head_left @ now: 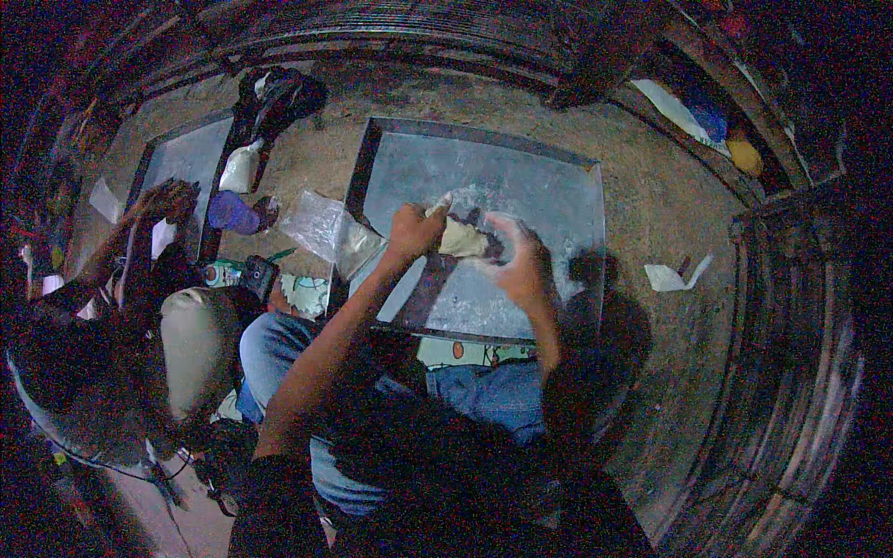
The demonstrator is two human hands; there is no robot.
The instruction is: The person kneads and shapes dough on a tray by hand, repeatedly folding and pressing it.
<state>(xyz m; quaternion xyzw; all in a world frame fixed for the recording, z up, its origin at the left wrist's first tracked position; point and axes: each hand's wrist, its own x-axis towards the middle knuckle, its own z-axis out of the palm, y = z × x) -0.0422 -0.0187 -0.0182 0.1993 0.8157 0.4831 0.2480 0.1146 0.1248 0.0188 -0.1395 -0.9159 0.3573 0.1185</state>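
Note:
Above a shallow grey metal tray [400, 163], my left hand [416, 231] is closed on the left end of a pale cream, soft-looking lump [462, 239]; whether it is dough or a small filled bag I cannot tell. My right hand [524, 265] curves around the lump's right end, fingers and thumb apart and slightly blurred. Contact there is unclear. Whitish smears mark the tray's surface. A clear plastic bag [312, 223] lies against the tray's left edge, beside a pale bundle [361, 249] partly hidden by my left forearm.
At the left, another person's hand [167, 200] is over a second metal tray [200, 149]. Between the trays are a white bag [241, 167], a purple container [233, 214] and a dark bag [279, 98]. White paper [672, 276] lies on the floor at the right.

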